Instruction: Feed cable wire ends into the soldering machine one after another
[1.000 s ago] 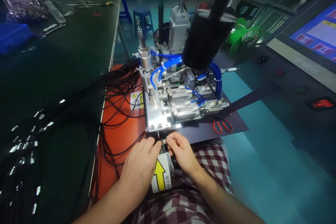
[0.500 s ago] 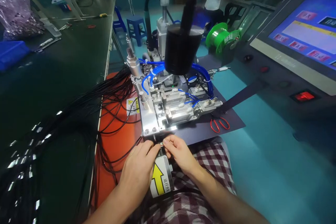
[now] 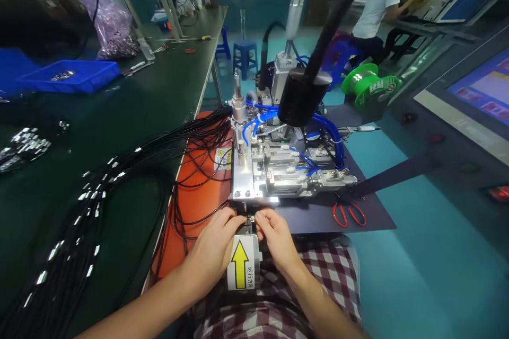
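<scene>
In front of the machine (image 3: 244, 180), my two hands meet fingertip to fingertip above its feed track (image 3: 248, 229). The fingers of my left hand (image 3: 218, 235) are closed at the end of a black cable (image 3: 207, 220). My right hand (image 3: 275, 233) pinches a small metal connector (image 3: 252, 218), with fine coloured wire ends showing between the fingertips. The fingers cover much of the joint, so whether wires and connector touch cannot be made out. Just below the hands is a white plate with a yellow arrow (image 3: 239, 265).
A bundle of black cables (image 3: 99, 180) with shiny ends runs along the dark bench (image 3: 159, 85) at left. A blue tray (image 3: 79, 77) holds small metal parts. Red-handled scissors (image 3: 349, 215), a green wire spool (image 3: 369, 85) and a screen (image 3: 483, 90) are at right. A person (image 3: 379, 5) sits behind.
The camera view has shifted up and left, showing more of the bench and the blue tray. Both hands stay together over the track, with only slight finger movement.
</scene>
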{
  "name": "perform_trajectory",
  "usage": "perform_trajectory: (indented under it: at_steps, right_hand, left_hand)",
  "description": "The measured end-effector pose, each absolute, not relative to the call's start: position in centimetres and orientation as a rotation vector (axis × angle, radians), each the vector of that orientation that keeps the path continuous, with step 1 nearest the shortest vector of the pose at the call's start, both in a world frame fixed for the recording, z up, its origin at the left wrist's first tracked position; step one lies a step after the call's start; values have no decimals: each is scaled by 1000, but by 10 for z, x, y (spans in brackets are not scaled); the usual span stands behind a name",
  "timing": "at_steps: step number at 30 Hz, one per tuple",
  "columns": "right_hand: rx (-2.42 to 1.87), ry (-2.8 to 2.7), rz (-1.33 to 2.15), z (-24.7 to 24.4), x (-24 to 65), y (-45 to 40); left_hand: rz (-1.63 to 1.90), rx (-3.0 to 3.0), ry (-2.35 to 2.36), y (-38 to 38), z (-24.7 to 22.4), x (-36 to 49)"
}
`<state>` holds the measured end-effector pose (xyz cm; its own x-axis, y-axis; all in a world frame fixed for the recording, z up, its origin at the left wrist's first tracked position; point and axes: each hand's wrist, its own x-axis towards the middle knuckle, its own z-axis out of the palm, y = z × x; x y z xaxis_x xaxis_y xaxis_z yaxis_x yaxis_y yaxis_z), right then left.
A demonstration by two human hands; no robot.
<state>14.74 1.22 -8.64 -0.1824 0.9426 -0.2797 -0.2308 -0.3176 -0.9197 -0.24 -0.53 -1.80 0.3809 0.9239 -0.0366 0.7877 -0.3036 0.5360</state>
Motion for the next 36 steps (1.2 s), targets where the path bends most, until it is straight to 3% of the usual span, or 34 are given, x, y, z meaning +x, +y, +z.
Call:
perform_trajectory:
  at_steps: [14, 22, 28, 36]
  right_hand:
    - [-1125, -830, 1728, -86, 148, 14]
    - [-1127, -901, 1728, -85, 151, 15]
    - [-1132, -885, 1732, -87, 152, 14]
    - [-1163, -913, 1698, -83, 151, 14]
  left_hand:
    - [318, 2290, 1498, -4, -29, 3]
    - [548, 2128, 1768, -37, -35, -12]
    - [224, 2315, 2083, -67, -43, -39]
    - [70, 2525, 1904, -40, -26, -61]
